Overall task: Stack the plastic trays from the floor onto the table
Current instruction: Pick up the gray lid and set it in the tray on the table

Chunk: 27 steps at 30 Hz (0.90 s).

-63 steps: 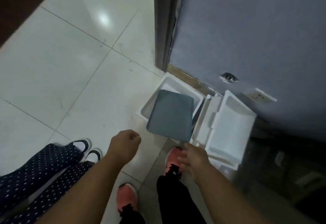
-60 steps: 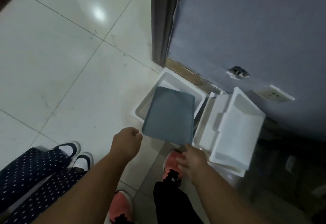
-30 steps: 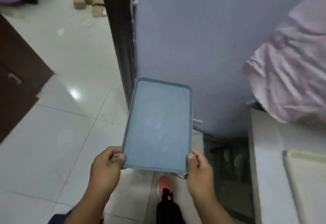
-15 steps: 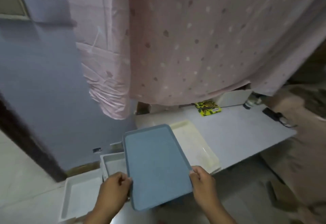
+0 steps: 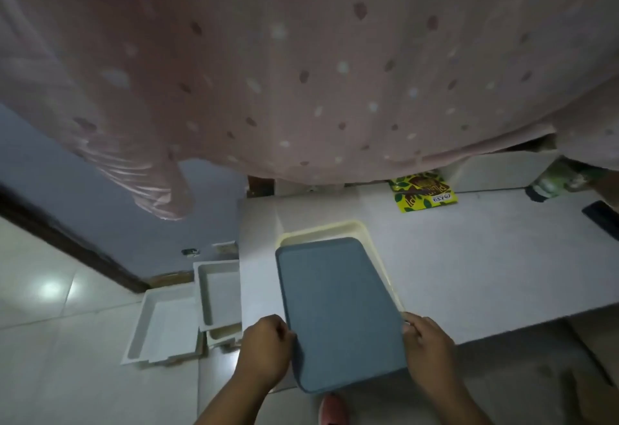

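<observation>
I hold a flat blue-grey plastic tray (image 5: pixel 338 310) by its two long edges near the end closest to me. My left hand (image 5: pixel 266 347) grips its left edge and my right hand (image 5: pixel 427 346) grips its right edge. The tray hovers over a cream tray (image 5: pixel 323 227) that lies on the white table (image 5: pixel 485 257), covering most of it. On the floor to the left sit white plastic trays: one flat on the tiles (image 5: pixel 160 327) and a deeper one (image 5: pixel 217 290) beside the table's side.
A pink dotted curtain (image 5: pixel 301 56) hangs over the table's back. A yellow-green packet (image 5: pixel 423 191) lies at the table's far side, a dark flat object (image 5: pixel 599 215) at its right edge. My pink shoe (image 5: pixel 331 408) shows below. A blue wall (image 5: pixel 83 190) stands at left.
I lifted the blue-grey tray off the floor pile with both hands, turned right toward the table, and brought it forward over the cream tray.
</observation>
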Each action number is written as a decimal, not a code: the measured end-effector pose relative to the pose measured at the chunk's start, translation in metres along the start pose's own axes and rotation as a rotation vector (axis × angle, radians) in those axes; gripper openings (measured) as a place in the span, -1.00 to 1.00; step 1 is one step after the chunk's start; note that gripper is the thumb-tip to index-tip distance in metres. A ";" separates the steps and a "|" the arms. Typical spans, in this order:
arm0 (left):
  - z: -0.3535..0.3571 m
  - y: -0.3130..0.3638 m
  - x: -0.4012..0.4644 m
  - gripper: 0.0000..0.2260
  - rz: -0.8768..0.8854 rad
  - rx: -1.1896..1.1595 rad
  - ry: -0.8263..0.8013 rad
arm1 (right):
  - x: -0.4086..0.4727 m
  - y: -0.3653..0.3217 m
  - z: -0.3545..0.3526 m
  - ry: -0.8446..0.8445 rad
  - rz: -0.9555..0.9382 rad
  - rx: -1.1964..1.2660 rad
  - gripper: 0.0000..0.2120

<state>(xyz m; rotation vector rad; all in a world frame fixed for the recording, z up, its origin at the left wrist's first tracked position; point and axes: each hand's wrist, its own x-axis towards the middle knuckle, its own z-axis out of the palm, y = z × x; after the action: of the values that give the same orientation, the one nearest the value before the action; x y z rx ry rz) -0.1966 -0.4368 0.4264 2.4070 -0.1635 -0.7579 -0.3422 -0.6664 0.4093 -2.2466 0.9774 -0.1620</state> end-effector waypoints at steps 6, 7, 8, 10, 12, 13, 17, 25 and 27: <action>0.036 0.023 0.000 -0.86 -0.117 0.006 -0.016 | 0.034 0.032 -0.014 -0.075 -0.032 -0.040 -0.80; 0.039 0.024 0.001 -0.87 -0.137 0.004 -0.020 | 0.036 0.034 -0.014 -0.086 -0.030 -0.045 -0.79; 0.042 0.025 0.001 -0.88 -0.158 0.002 -0.032 | 0.037 0.035 -0.014 -0.097 -0.024 -0.048 -0.79; 0.044 0.026 0.001 -0.95 -0.211 -0.011 -0.039 | 0.039 0.041 -0.012 -0.115 0.008 -0.050 -0.81; 0.049 0.023 0.001 -0.92 -0.264 -0.074 -0.040 | 0.039 0.048 -0.008 -0.129 0.057 -0.056 -0.83; 0.051 0.021 0.002 -0.87 -0.281 -0.090 -0.040 | 0.041 0.052 -0.006 -0.139 0.076 -0.066 -0.85; 0.055 0.014 0.007 -0.77 -0.318 -0.093 -0.049 | 0.047 0.057 -0.007 -0.174 0.114 -0.122 -0.85; 0.034 0.030 0.068 -0.61 -0.270 -0.054 0.194 | 0.126 0.020 0.012 -0.135 -0.027 -0.067 -0.74; 0.029 0.037 0.096 -0.53 -0.236 -0.022 0.226 | 0.160 0.004 0.029 -0.171 -0.067 -0.075 -0.59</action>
<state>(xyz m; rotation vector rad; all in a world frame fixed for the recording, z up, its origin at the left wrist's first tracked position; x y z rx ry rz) -0.1307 -0.5094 0.3828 2.4960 0.2217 -0.5791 -0.2206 -0.7626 0.3612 -2.3191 0.8306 0.0372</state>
